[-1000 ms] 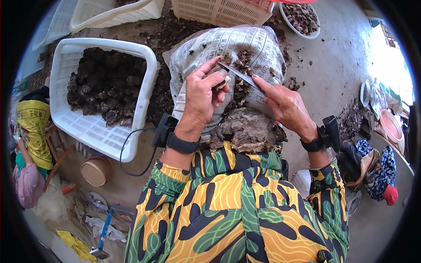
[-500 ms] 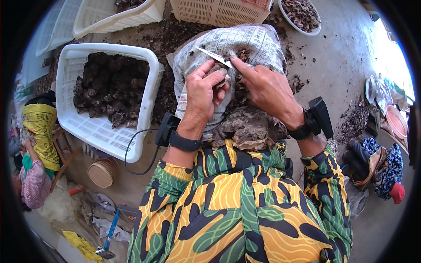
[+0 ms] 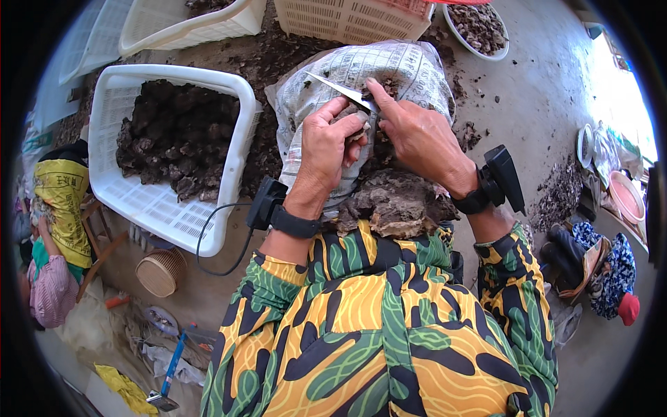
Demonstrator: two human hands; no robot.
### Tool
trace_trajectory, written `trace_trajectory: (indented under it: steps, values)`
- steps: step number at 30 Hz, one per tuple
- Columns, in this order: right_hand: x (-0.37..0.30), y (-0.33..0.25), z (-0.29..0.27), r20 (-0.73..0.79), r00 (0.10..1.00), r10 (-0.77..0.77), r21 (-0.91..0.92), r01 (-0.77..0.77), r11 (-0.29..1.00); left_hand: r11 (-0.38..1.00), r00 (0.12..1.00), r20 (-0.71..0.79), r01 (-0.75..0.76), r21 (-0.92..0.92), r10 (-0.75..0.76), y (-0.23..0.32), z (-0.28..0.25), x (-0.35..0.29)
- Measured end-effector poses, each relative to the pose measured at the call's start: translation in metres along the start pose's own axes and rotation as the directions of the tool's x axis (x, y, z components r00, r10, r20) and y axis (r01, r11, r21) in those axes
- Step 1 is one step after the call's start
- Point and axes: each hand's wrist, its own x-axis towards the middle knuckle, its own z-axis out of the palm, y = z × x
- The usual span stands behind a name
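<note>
My left hand (image 3: 325,142) is closed around a small, rough grey-brown lump (image 3: 353,119), its fingers hiding much of it. In my right hand (image 3: 424,139) is a knife (image 3: 340,86); its bright pointed blade slants up to the left, over the lump, and the handle is mostly covered by the fingers. Both hands are above a white woven sack (image 3: 299,94) with dark crumbs on it. A big, ragged brown clump (image 3: 396,201) lies against my lap, just below the hands.
Left of the sack stands a white plastic basket (image 3: 156,215) full of dark brown lumps (image 3: 177,135). More crates (image 3: 351,21) and a bowl (image 3: 479,54) of brown pieces are at the far side. A small wicker basket (image 3: 158,272) and another person's sleeve (image 3: 54,295) show at left.
The knife blade has shifted slightly and lies at a somewhat steeper slant against the lump. My hands have moved only a little. A red edge now shows at the top, by the far crate.
</note>
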Motion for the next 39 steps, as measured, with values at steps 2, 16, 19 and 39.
trace_trajectory:
  steps: [2, 16, 19, 39]
  values:
    - [-0.002, 0.004, 0.000, 0.007, 1.000, -0.006, 0.058, 0.006, 0.998, 1.000, 1.000, 0.000, -0.001, 0.010, 0.001, 0.000, 0.000, -0.001]
    - [-0.019, 0.013, -0.019, 0.036, 0.988, 0.152, 0.489, -0.151, 0.859, 0.999, 0.999, -0.018, -0.035, -0.003, 0.035, -0.005, -0.001, -0.001]
    - [-0.028, 0.011, -0.026, 0.121, 0.983, 0.136, 0.514, -0.180, 0.839, 0.992, 1.000, -0.014, -0.017, -0.124, 0.015, -0.006, -0.006, -0.001]
    - [-0.028, 0.008, -0.030, 0.476, 0.878, -0.045, 0.875, -0.468, 0.121, 0.941, 0.991, 0.134, 0.070, -0.332, -0.026, -0.004, -0.022, 0.000]
